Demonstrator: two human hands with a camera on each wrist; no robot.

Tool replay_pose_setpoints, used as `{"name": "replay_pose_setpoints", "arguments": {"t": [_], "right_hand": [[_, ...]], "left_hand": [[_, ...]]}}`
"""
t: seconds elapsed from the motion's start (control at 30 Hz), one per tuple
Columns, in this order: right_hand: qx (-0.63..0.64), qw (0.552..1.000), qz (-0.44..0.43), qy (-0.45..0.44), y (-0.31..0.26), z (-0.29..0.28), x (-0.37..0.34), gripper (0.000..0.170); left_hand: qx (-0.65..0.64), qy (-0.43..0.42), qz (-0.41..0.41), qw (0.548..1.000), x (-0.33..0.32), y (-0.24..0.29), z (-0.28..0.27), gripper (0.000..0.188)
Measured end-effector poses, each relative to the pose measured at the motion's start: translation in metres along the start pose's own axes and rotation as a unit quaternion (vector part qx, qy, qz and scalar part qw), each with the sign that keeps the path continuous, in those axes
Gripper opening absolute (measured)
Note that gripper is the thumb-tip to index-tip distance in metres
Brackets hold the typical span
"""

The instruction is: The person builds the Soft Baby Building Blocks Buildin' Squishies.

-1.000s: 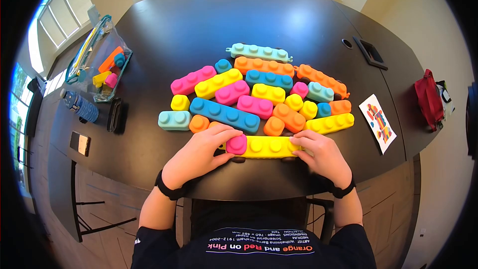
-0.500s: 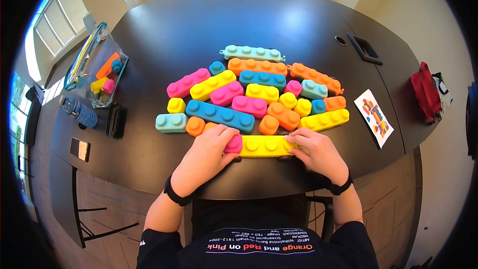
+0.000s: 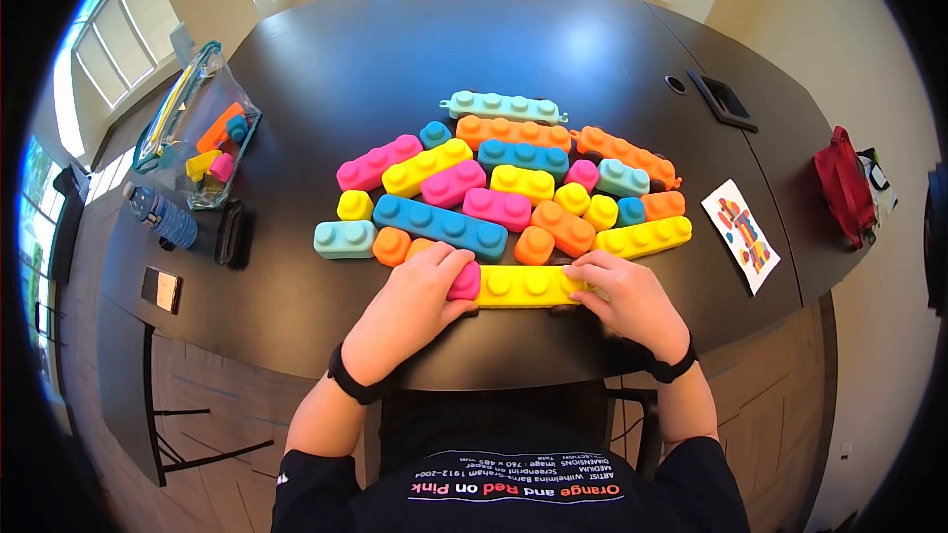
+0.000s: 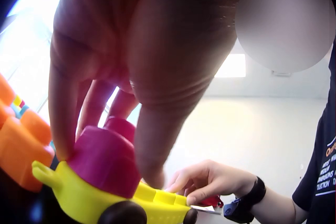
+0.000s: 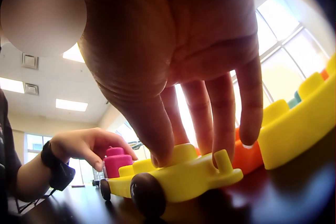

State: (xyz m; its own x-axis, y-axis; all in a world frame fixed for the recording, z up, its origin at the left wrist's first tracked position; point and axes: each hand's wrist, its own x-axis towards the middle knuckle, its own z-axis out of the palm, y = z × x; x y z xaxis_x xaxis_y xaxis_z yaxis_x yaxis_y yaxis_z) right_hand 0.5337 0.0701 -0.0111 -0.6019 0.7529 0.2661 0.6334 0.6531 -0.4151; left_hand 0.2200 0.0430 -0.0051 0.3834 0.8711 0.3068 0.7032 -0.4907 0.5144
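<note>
A long yellow wheeled block base (image 3: 518,286) lies along the table's near edge, with dark wheels and a hitch at its end in the right wrist view. On its left end sits a pink single-stud block (image 4: 102,155). My left hand (image 3: 420,291) grips this pink block between thumb and fingers. At the other end, my right hand (image 3: 632,296) pinches the yellow base by its last stud, thumb on the near side and fingers on the far side. Just beyond the hands lie a long blue block (image 3: 439,225) and an orange single-stud block (image 3: 534,246).
Several colourful blocks spread behind, with a light teal wheeled base (image 3: 506,107) farthest back. At left are a clear bag (image 3: 202,128) of blocks, a water bottle (image 3: 161,215), a black case (image 3: 232,235) and a phone (image 3: 161,289). A picture card (image 3: 741,235) lies right.
Both hands keep their holds on the pink block and the yellow base. The head view has shifted slightly, and the left hand covers more of the pink block than a second ago.
</note>
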Motion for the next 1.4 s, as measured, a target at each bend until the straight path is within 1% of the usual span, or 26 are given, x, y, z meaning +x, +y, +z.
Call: {"name": "replay_pose_setpoints", "arguments": {"t": [0.07, 0.13, 0.17, 0.2, 0.23, 0.27, 0.33, 0.37, 0.4, 0.47, 0.5, 0.63, 0.7, 0.73, 0.8, 0.83, 0.87, 0.93, 1.0, 1.07, 1.13, 1.17, 1.23, 1.3, 1.33, 1.4], "right_hand": [[-0.006, 1.000, 0.002, -0.002, 0.000, -0.001, 0.000, 0.025], [-0.012, 1.000, 0.003, -0.004, 0.000, -0.003, -0.001, 0.027], [-0.010, 1.000, 0.014, -0.003, 0.000, -0.004, -0.002, 0.028], [-0.007, 1.000, 0.025, -0.001, -0.001, -0.005, -0.002, 0.030], [-0.007, 1.000, 0.025, -0.002, -0.001, -0.007, -0.002, 0.030], [-0.017, 1.000, 0.012, 0.014, -0.001, -0.008, -0.002, 0.030], [-0.026, 0.999, -0.002, 0.030, -0.003, -0.010, -0.002, 0.030], [-0.029, 0.999, -0.005, 0.033, -0.004, -0.010, -0.003, 0.031], [-0.032, 0.999, -0.007, 0.037, -0.004, -0.011, -0.004, 0.033], [-0.032, 0.999, -0.006, 0.038, -0.007, -0.014, -0.005, 0.032], [-0.031, 0.999, -0.006, 0.038, -0.007, -0.014, -0.006, 0.031], [-0.024, 0.998, -0.015, 0.055, -0.001, -0.015, -0.009, 0.028], [-0.029, 0.998, -0.017, 0.062, 0.000, -0.018, -0.008, 0.028], [-0.028, 0.998, -0.017, 0.061, 0.000, -0.020, -0.008, 0.028], [-0.025, 0.997, -0.016, 0.071, 0.001, -0.024, -0.008, 0.030], [-0.024, 0.997, -0.016, 0.071, 0.000, -0.027, -0.007, 0.030], [-0.010, 0.997, -0.009, 0.081, -0.002, -0.031, -0.005, 0.035], [0.005, 0.996, -0.002, 0.091, -0.006, -0.035, 0.000, 0.041], [0.064, 0.987, 0.015, 0.147, -0.014, -0.033, 0.009, 0.054], [0.080, 0.983, -0.005, 0.164, -0.022, -0.030, 0.022, 0.057], [0.096, 0.979, -0.027, 0.180, -0.026, -0.027, 0.029, 0.061], [0.082, 0.982, -0.041, 0.168, -0.025, -0.025, 0.032, 0.061], [0.067, 0.984, -0.055, 0.155, -0.024, -0.025, 0.032, 0.061], [0.085, 0.993, -0.034, 0.071, -0.020, -0.027, 0.027, 0.056], [0.085, 0.993, -0.034, 0.071, -0.018, -0.027, 0.024, 0.056], [0.093, 0.993, -0.007, 0.073, -0.015, -0.027, 0.018, 0.050]], "left_hand": [[-0.043, -0.001, 0.025, 0.999, 0.000, -0.002, -0.010, 0.055], [-0.035, 0.017, 0.017, 0.999, 0.003, -0.014, -0.026, 0.060], [-0.048, 0.038, -0.020, 0.998, 0.006, -0.018, -0.037, 0.055], [-0.039, 0.075, -0.046, 0.995, 0.012, -0.033, -0.046, 0.042], [-0.022, 0.141, -0.035, 0.989, 0.023, -0.056, -0.052, 0.031], [-0.023, 0.160, -0.039, 0.986, 0.034, -0.082, -0.062, 0.025], [0.107, 0.138, -0.061, 0.983, 0.051, -0.134, -0.075, 0.027], [0.145, 0.097, -0.087, 0.981, 0.058, -0.145, -0.081, 0.035], [0.145, 0.096, -0.085, 0.981, 0.063, -0.154, -0.082, 0.035], [0.150, -0.035, -0.151, 0.977, 0.074, -0.164, -0.085, 0.046], [0.126, -0.070, -0.187, 0.972, 0.080, -0.169, -0.087, 0.051], [0.147, -0.106, -0.185, 0.966, 0.086, -0.174, -0.090, 0.046], [0.171, -0.046, -0.122, 0.977, 0.081, -0.174, -0.089, 0.039], [0.171, -0.046, -0.123, 0.976, 0.080, -0.169, -0.091, 0.039], [0.184, 0.052, -0.059, 0.980, 0.077, -0.160, -0.097, 0.036], [0.182, 0.078, -0.032, 0.980, 0.077, -0.145, -0.102, 0.035], [0.182, 0.078, -0.032, 0.980, 0.076, -0.124, -0.106, 0.035], [0.057, 0.102, -0.007, 0.993, 0.071, -0.078, -0.108, 0.037], [0.044, 0.086, 0.089, 0.991, 0.066, -0.043, -0.098, 0.035], [0.011, 0.020, 0.102, 0.995, 0.059, -0.021, -0.082, 0.041], [-0.012, 0.021, 0.176, 0.984, 0.055, -0.008, -0.060, 0.044], [-0.006, -0.016, 0.168, 0.986, 0.052, -0.005, -0.054, 0.047], [-0.011, -0.019, 0.165, 0.986, 0.049, -0.002, -0.046, 0.049], [-0.029, -0.016, 0.134, 0.990, 0.043, 0.002, -0.039, 0.055], [-0.029, -0.016, 0.134, 0.990, 0.039, 0.005, -0.038, 0.055], [-0.077, 0.010, 0.092, 0.993, 0.032, 0.012, -0.037, 0.060]]}}
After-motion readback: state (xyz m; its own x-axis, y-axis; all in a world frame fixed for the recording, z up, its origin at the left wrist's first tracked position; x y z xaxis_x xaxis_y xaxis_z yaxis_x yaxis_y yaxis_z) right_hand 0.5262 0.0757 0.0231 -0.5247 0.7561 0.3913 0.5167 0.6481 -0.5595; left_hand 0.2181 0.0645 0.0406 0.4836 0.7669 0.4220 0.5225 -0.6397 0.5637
